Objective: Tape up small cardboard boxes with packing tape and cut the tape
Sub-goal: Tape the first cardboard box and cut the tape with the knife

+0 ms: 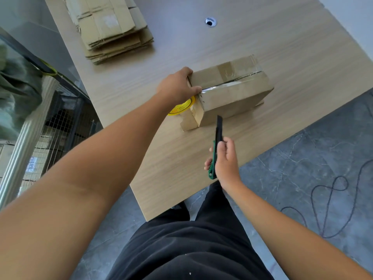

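A small cardboard box lies on the wooden table, with clear packing tape along its top seam. My left hand grips the box's near-left end, thumb on the taped seam. Partly hidden under that hand is a tape roll with a yellow core. My right hand holds a green and black utility knife, its tip pointing toward the box's near end and a short way from it. A loose flap sticks out at the box's near corner.
A stack of flattened cardboard boxes lies at the table's far left. A cable hole is in the tabletop beyond the box. A wire cage stands left of the table. A dark cord loops on the grey floor at the right.
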### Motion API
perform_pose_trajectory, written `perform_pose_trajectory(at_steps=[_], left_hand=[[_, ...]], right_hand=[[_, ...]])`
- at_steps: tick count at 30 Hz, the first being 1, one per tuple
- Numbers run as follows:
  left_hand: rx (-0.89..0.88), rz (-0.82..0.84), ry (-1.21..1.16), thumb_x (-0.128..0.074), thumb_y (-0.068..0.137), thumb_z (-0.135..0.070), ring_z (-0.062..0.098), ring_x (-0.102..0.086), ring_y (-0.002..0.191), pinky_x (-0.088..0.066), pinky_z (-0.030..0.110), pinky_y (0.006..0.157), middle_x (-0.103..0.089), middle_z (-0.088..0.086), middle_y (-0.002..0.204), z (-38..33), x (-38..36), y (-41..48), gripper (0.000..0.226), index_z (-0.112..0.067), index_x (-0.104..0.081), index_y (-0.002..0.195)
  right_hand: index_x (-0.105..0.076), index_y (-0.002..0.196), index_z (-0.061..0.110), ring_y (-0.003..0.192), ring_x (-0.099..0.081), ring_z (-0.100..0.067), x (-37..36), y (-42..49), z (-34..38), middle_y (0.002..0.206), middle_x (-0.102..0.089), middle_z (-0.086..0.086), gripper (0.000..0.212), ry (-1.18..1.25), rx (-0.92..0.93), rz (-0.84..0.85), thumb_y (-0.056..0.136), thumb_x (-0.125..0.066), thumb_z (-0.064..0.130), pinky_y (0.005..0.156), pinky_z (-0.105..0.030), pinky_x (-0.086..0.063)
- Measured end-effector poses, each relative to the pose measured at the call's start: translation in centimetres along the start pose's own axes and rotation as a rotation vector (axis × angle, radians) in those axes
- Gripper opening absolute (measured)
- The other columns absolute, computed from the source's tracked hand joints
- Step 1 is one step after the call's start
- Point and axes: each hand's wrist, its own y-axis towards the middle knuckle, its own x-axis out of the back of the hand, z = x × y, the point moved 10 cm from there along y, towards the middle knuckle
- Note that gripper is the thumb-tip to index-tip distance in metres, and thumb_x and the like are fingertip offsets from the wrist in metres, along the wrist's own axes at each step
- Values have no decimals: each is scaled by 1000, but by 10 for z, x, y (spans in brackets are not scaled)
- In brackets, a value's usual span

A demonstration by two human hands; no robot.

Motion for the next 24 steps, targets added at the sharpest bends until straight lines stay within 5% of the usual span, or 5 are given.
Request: perform_pose_trajectory(at_steps=[4, 8, 15, 20, 24], left_hand=[[60, -15, -3, -68, 81, -63, 30, -60, 115, -49, 40, 91, -65, 0, 128, 5, 1, -1, 68, -25, -49, 135], [75, -52, -9, -67, 78, -68, 29, -62, 106, -51, 41, 86, -68, 0, 116, 6, 6, -8, 62, -22, -54, 118], [86, 85, -482, -65, 90, -35, 19, -68, 74, -59, 34, 63, -70, 4, 104, 29, 2, -30, 29, -17, -64, 114], [52, 166, -297, -69, 90, -46, 14, -67, 58, -48, 24, 55, -69, -2, 76, 57, -5, -50, 29, -27, -64, 110], [104, 271, -266, -66, 93, -47, 36, -71, 72, -58, 35, 60, -72, 6, 85, 74, -12, -57, 27, -23, -69, 105]], right_hand=[[-48, 108, 21, 61, -61, -19, 15, 22, 102, 80, -63, 6, 17, -6, 213, -72, 100, -52, 35, 55, -32, -54], [-46, 97, 12, 97, -56, -29, -22, 68, 182, 100, -59, -9, 23, -537, 448, -44, 103, -50, 34, 74, -33, -39], [-26, 157, 4, 152, -17, -31, -51, 100, 148, 163, -27, -18, 62, -962, 307, 159, 107, -41, 37, 124, -48, -14], [-24, 160, 18, 156, 1, -26, -47, 102, 138, 169, -10, -2, 65, -922, 228, 233, 103, -43, 44, 124, -45, -7], [-57, 138, 23, 154, 17, -17, -56, 107, 131, 169, 7, 4, 42, -997, 199, 415, 101, -44, 39, 123, -43, 8]])
